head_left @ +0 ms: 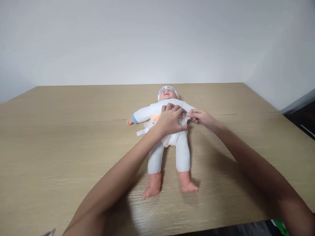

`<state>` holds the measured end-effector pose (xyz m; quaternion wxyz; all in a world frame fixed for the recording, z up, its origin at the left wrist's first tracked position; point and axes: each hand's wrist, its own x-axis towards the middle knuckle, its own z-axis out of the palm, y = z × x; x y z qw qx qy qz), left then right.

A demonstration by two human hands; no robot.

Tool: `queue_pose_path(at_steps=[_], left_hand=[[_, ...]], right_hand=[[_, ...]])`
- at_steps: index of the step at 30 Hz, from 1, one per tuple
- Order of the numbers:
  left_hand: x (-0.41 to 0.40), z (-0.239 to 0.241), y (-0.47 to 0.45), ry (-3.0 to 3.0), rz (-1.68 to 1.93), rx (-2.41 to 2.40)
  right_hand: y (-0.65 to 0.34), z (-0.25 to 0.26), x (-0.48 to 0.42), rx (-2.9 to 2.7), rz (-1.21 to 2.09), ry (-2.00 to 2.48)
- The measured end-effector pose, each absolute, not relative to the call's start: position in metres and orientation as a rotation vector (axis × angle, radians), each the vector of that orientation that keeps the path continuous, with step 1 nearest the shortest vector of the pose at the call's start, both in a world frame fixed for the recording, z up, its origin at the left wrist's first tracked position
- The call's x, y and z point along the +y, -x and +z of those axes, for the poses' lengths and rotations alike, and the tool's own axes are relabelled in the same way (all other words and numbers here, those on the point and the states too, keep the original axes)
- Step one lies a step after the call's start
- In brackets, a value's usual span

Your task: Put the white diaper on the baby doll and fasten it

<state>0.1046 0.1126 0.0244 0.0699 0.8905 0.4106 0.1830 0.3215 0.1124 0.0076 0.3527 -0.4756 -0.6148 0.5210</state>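
The left hand [170, 120], wide, should steady the diaper [169, 140] beneath, while the right hand [200, 118] beside pinches its edge

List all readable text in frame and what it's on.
"Happy Baby": blue letters on the front of the doll's white hat.
Diaper: orange print partly covered by the left hand; no lettering readable.
Green item at bottom right: cut off, no text readable.
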Motion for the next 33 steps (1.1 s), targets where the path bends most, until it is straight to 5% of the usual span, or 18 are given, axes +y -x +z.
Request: queue_pose_path(at_steps=[33], left_hand=[[0.112,0.034,-0.088,-2.505,0.59,1.111]], right_hand=[[-0.294,-0.019,0.118,-1.53,1.266,1.183]])
